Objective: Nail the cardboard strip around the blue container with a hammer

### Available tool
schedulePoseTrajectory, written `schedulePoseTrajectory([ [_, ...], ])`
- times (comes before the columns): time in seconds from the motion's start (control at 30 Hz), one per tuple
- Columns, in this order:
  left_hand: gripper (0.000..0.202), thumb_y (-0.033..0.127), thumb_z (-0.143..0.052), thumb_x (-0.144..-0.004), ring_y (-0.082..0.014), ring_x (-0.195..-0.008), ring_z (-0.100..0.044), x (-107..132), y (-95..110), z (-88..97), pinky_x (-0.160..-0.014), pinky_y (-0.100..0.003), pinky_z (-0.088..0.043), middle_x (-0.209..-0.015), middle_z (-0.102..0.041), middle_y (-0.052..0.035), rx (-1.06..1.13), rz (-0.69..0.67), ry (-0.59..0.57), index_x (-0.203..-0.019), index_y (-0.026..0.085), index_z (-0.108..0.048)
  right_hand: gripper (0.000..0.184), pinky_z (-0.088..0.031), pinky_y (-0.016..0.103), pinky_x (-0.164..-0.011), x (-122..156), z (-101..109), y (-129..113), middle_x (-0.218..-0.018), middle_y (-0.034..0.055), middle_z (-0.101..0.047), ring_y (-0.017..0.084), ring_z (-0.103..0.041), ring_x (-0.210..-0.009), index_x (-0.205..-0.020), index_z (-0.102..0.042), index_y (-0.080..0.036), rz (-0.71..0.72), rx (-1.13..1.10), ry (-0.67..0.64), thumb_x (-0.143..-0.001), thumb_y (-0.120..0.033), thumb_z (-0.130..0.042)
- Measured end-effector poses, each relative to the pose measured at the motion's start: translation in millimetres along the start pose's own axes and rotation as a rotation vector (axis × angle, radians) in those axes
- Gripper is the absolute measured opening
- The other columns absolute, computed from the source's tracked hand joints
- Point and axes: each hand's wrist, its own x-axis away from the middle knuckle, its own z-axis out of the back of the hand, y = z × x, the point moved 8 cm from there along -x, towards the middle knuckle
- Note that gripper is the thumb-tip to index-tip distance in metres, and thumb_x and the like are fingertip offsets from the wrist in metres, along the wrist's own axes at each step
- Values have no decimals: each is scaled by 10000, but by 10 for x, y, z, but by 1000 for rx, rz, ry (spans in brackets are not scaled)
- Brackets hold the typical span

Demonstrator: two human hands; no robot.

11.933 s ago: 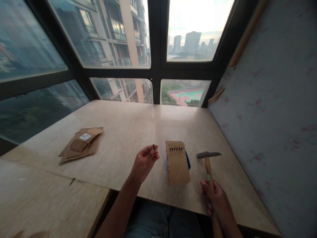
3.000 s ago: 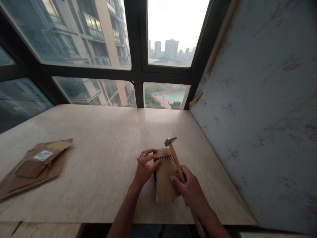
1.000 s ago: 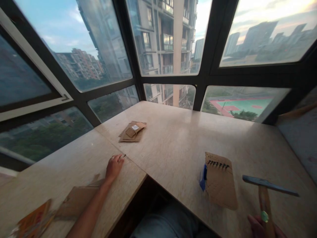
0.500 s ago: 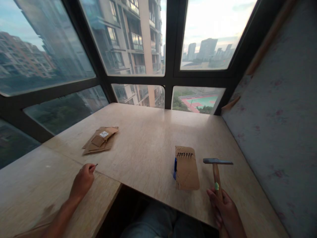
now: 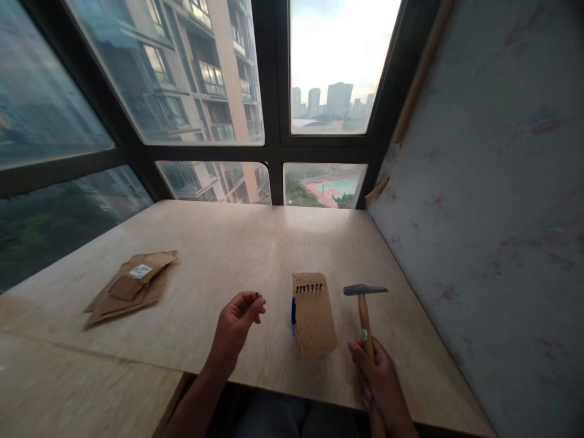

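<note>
My left hand [image 5: 235, 322] hovers left of a cardboard-topped block [image 5: 314, 319], its thumb and fingers pinched on a small dark nail [image 5: 257, 295], mostly hidden by the fingertips. A row of dark nails [image 5: 309, 288] stands upright near the block's far end, and small holes dot the cardboard. Something blue [image 5: 293, 313] shows along the block's left side. To the right of the block, my right hand [image 5: 376, 371] is closed around the wooden handle of a hammer [image 5: 365, 310]. The hammer's grey metal head points away from me, apart from the block.
Flat brown paper packets [image 5: 132, 286], one with a white label, lie on the left of the pale tabletop [image 5: 219, 243]. Dark-framed windows [image 5: 269, 149] rise behind, and a papered wall [image 5: 456, 243] bounds the right side. The table's front edge has a cut-out corner at my lap.
My left hand has moved right with the nail, from the left part of the table towards the block. The view has turned right. My right hand still holds the hammer beside the block.
</note>
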Motion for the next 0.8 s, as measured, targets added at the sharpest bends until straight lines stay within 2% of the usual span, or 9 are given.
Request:
schedulePoseTrajectory([
  [0.1,427,518,-794,-631,-152,-671,-600,108,-287,-189,-565,-232,-494,-740,-666,-47,17,110,-28,-817,150,-684,531,-287,156,-203,15,-51,-116,-482,-106,-519,48,-340,-225,-828,-482,-221,30,-25,13,-709,-676,-728],
  [0.2,531,588,-820,-554,-195,-715,-645,337,-646,-299,-539,-242,-506,-756,-692,-68,39,266,-78,-838,160,-689,530,-279,148,-207,27,-113,-262,-452,-118,-501,46,-329,-222,-855,-484,-219,63,-79,21,-715,-664,-735],
  [0.3,546,615,-817,-563,-205,-747,-671,549,-826,-395,-564,-251,-531,-817,-718,-82,64,348,-130,-855,168,-702,563,-276,153,-205,24,-173,-378,-529,-86,-589,37,-329,-222,-873,-467,-223,77,-115,38,-684,-666,-759],
  [0.37,533,619,-816,-576,-217,-798,-681,613,-832,-466,-583,-250,-541,-852,-722,-88,83,364,-170,-845,171,-710,567,-269,152,-207,14,-220,-428,-581,-73,-618,27,-325,-226,-874,-455,-226,87,-119,40,-676,-654,-771],
  [0.43,529,613,-825,-574,-226,-824,-685,619,-802,-549,-591,-253,-545,-853,-723,-93,92,384,-228,-839,169,-715,558,-261,149,-209,1,-268,-455,-570,-91,-586,25,-323,-231,-872,-449,-229,96,-115,35,-674,-628,-786],
  [0.53,547,610,-847,-535,-218,-762,-676,558,-739,-628,-576,-265,-544,-803,-718,-92,78,382,-273,-818,160,-720,543,-276,149,-212,-11,-325,-465,-581,-106,-552,30,-354,-241,-869,-452,-229,109,-96,25,-669,-591,-802],
  [0.63,546,617,-849,-511,-207,-714,-662,490,-683,-627,-600,-295,-558,-770,-712,-83,78,328,-237,-771,153,-728,515,-275,147,-205,-10,-361,-451,-643,-92,-575,31,-379,-242,-876,-461,-224,112,-76,14,-684,-564,-798],
  [0.8,477,572,-839,-563,-205,-726,-667,494,-651,-586,-688,-300,-552,-762,-729,-86,63,250,-204,-772,152,-750,493,-268,148,-200,9,-391,-422,-707,-70,-604,28,-388,-245,-893,-465,-222,112,-68,-13,-699,-537,-790],
])
